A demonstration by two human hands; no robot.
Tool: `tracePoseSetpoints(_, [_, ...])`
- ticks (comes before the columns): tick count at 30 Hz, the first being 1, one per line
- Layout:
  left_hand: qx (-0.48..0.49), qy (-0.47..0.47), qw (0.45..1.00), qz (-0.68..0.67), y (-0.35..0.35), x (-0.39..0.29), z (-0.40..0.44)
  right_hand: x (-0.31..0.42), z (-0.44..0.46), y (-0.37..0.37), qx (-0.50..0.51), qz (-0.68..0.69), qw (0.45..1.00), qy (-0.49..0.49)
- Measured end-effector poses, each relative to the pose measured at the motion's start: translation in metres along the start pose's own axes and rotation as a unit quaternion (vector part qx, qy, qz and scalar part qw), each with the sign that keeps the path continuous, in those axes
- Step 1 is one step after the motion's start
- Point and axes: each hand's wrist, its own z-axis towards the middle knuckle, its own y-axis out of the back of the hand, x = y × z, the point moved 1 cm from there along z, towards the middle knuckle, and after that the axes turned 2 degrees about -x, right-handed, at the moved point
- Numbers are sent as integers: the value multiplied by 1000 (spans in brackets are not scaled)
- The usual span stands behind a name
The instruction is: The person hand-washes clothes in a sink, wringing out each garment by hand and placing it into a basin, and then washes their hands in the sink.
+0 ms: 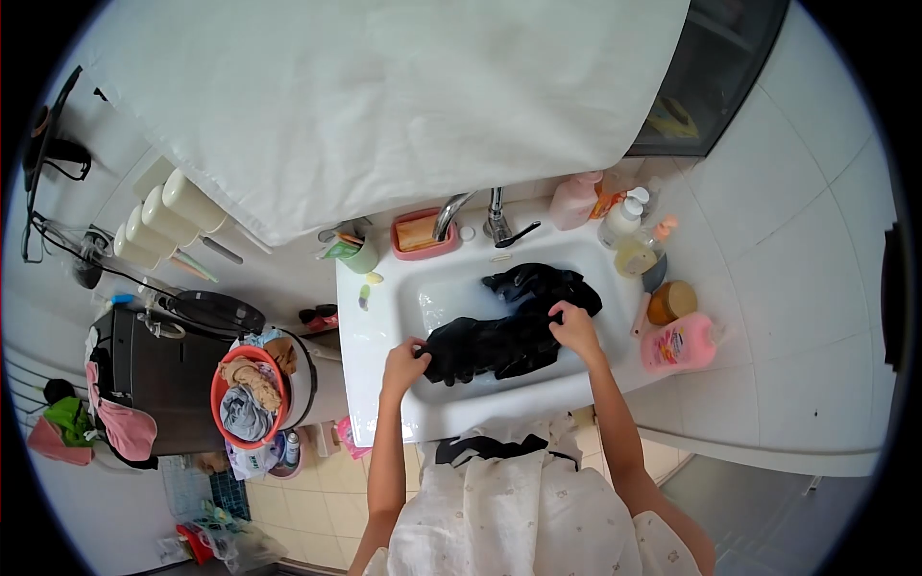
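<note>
A wet black garment (495,344) lies spread across the white sink basin (451,408), partly in water. Its left edge is pinched by my left hand (403,367), fingers closed on the cloth near the basin's left side. My right hand (574,333) grips the same cloth on the right, thumb and fingers pressed together. Behind it, a bunched part of the dark fabric rests toward the back right of the basin. Which kind of garment it is, I cannot tell.
A chrome faucet (497,226) and a pink soap dish (424,236) stand at the sink's back. Several bottles, including a pink detergent bottle (678,344), line the right side. A green cup (360,254) sits back left. Left of the sink is a red basin (224,422) of clothes.
</note>
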Motion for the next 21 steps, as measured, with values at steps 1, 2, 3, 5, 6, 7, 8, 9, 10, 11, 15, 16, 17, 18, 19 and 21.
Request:
tracePoseSetpoints(1, [2,0,1000,1,-8,4,3,-6,-2,-10,7,27,1000,-9])
tracePoseSetpoints(2, [-16,-38,999,-19,-20,10,5,-12,-4,-20,14,54,998,-19])
tracePoseSetpoints(3, [-33,-75,996,-41,-34,20,8,-17,-8,-33,-6,84,996,5])
tracePoseSetpoints(5, [-1,-184,983,-4,-64,43,17,-25,-16,-55,47,45,997,47])
tracePoseSetpoints(6, [29,-243,969,10,-73,41,15,-29,-23,-65,48,0,990,136])
tracePoseSetpoints(7, [32,-245,969,11,-78,30,8,-26,-31,-71,76,-76,980,170])
tracePoseSetpoints(8, [55,-227,963,137,-83,21,0,-24,-36,-79,104,-151,962,203])
tracePoseSetpoints(9, [77,-204,941,260,-87,14,-6,-24,-38,-86,157,-177,955,178])
tracePoseSetpoints(10, [80,-204,940,261,-96,18,-3,-24,-38,-92,158,-176,956,175])
tracePoseSetpoints(11, [60,-214,928,300,-106,26,5,-24,-35,-98,175,-181,955,157])
tracePoseSetpoints(15, [51,-215,923,315,-126,37,22,-29,-17,-121,216,-164,952,140])
tracePoseSetpoints(16, [69,-203,935,283,-128,40,26,-30,-11,-124,238,-163,948,135])
tracePoseSetpoints(17, [71,-220,929,288,-128,43,30,-30,-5,-127,236,-162,949,133])
tracePoseSetpoints(18, [73,-223,928,290,-127,45,35,-33,2,-135,250,-203,939,124])
tracePoseSetpoints(19, [85,-231,927,282,-129,49,43,-37,10,-144,263,-245,926,115])
tracePoseSetpoints(21, [102,-239,926,273,-134,55,61,-43,22,-164,276,-291,909,109])
